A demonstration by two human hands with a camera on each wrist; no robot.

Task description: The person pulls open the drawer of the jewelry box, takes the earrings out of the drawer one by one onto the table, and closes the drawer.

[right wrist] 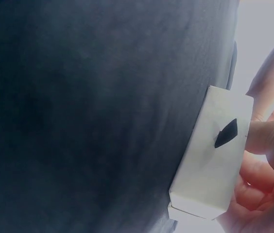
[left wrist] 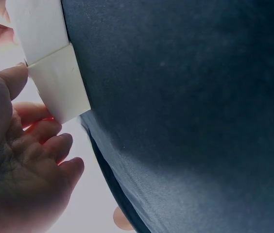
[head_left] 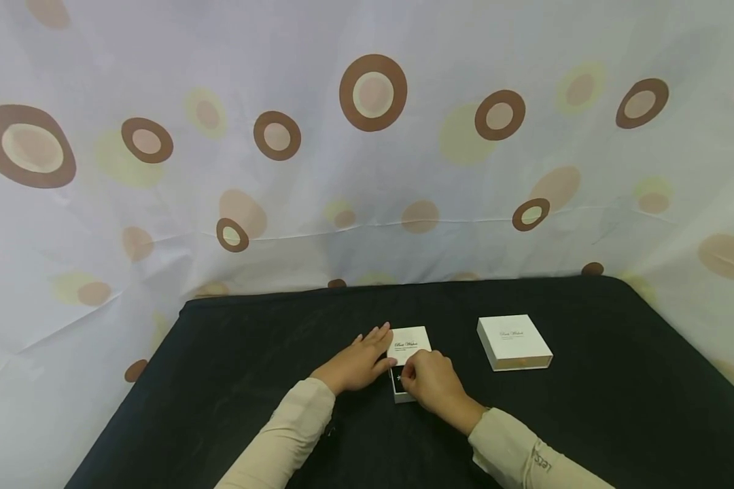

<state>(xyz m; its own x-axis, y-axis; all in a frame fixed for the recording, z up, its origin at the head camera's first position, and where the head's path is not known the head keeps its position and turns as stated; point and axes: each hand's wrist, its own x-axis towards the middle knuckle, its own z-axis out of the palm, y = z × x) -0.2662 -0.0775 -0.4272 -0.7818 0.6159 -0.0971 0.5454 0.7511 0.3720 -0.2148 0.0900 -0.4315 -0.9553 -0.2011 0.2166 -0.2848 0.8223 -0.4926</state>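
A small white gift box (head_left: 410,339) with "Best Wishes" printed on its cover lies on the black-clothed table. Its drawer is slid partly out towards me, showing a black inside and a small pale, star-like piece. My left hand (head_left: 357,361) holds the cover from the left, with the thumb near the seam and the fingers at the far end. Bent over the drawer is my right hand (head_left: 435,382), thumb and fingers close together; whether they pinch anything is hidden. A dark tab (right wrist: 227,133) shows on the box's white face in the right wrist view.
A larger white box (head_left: 514,341), also marked "Best Wishes", stands closed to the right on the black tablecloth (head_left: 251,353). Behind the table hangs a pale curtain (head_left: 318,183) with brown and yellow circles. A small dark item (head_left: 331,430) shows beside the left sleeve.
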